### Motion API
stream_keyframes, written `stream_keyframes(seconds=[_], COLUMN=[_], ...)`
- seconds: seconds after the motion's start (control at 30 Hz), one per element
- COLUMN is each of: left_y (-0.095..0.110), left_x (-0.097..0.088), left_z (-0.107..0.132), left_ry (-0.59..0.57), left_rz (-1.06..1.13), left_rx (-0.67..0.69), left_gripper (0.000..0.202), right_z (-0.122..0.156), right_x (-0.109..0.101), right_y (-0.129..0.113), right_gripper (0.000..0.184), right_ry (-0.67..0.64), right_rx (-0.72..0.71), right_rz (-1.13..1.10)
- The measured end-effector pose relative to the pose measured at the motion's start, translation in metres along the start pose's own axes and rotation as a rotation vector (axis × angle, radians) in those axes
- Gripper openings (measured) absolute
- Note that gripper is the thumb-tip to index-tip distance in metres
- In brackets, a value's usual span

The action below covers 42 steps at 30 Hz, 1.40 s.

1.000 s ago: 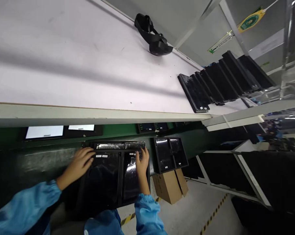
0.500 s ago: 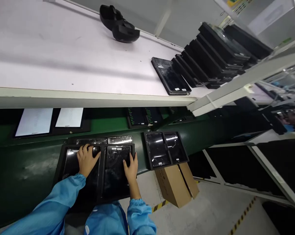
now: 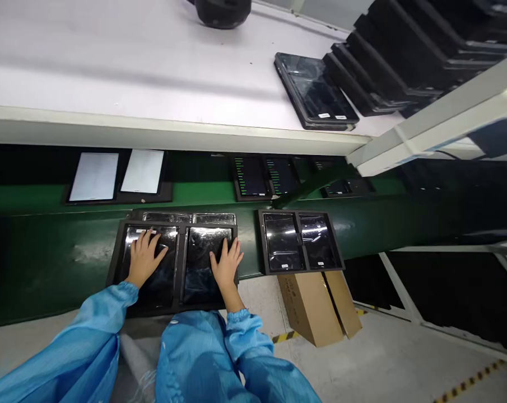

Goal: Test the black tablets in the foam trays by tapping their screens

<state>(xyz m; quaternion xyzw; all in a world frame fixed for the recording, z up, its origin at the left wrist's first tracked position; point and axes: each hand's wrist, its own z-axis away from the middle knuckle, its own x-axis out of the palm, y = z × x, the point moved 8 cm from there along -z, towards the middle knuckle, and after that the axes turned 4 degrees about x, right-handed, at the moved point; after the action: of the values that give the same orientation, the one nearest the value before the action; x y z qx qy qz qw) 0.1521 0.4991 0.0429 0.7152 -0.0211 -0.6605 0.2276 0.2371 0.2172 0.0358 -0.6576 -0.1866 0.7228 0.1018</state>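
A black two-pocket tray (image 3: pixel 181 263) lies on the dark green conveyor (image 3: pixel 47 252) in front of me, with a glossy dark tablet in each pocket. My left hand (image 3: pixel 144 258) lies flat on the left tablet (image 3: pixel 163 277), fingers stretched out. Flat on the right tablet (image 3: pixel 200 249) rests my right hand (image 3: pixel 226 265), its fingers spread toward the tray's right edge. Neither hand grips anything. Another tray's far edge (image 3: pixel 186 217) shows just behind this one.
A second tray with two tablets (image 3: pixel 300 240) sits to the right on the conveyor. Lit tablets (image 3: pixel 116 174) and dark ones (image 3: pixel 261 176) lie further back. The white shelf (image 3: pixel 110 67) above carries a row of black trays (image 3: pixel 362 67). A cardboard box (image 3: pixel 316 308) stands on the floor.
The view has tilted down and the tray now sits nearer me. Both hands have slid back from the tray's far edge and lie flat on the tablets.
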Motion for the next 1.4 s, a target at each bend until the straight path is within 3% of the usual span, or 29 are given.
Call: stream_keyframes(seconds=[0.17, 0.27, 0.37, 0.53, 0.87, 1.27, 1.4], left_y=[-0.069, -0.082, -0.081, -0.083, -0.092, -0.089, -0.092], left_x=[-0.024, -0.018, -0.007, 0.006, 0.026, 0.021, 0.012], left_z=[0.116, 0.171, 0.199, 0.204, 0.213, 0.214, 0.212], left_ry=[0.051, -0.016, 0.020, 0.221, 0.358, 0.318, 0.278], left_rz=[-0.129, -0.099, 0.028, 0.278, 0.398, 0.507, 0.511], left_rx=[-0.230, -0.299, -0.389, -0.561, -0.725, -0.669, -0.625], left_gripper=[0.056, 0.053, 0.054, 0.055, 0.046, 0.048, 0.045], right_z=[0.062, 0.090, 0.094, 0.087, 0.091, 0.104, 0.094], right_x=[0.025, 0.037, 0.040, 0.039, 0.061, 0.063, 0.048], right_y=[-0.052, -0.063, -0.066, -0.075, -0.067, -0.070, -0.070], right_gripper=[0.050, 0.035, 0.031, 0.032, 0.027, 0.024, 0.038], right_ry=[-0.332, -0.526, -0.648, -0.740, -0.682, -0.692, -0.596], right_rx=[-0.472, -0.689, -0.808, -0.975, -1.152, -1.264, -1.101], right_rz=[-0.027, -0.043, -0.005, 0.062, 0.138, 0.138, 0.105])
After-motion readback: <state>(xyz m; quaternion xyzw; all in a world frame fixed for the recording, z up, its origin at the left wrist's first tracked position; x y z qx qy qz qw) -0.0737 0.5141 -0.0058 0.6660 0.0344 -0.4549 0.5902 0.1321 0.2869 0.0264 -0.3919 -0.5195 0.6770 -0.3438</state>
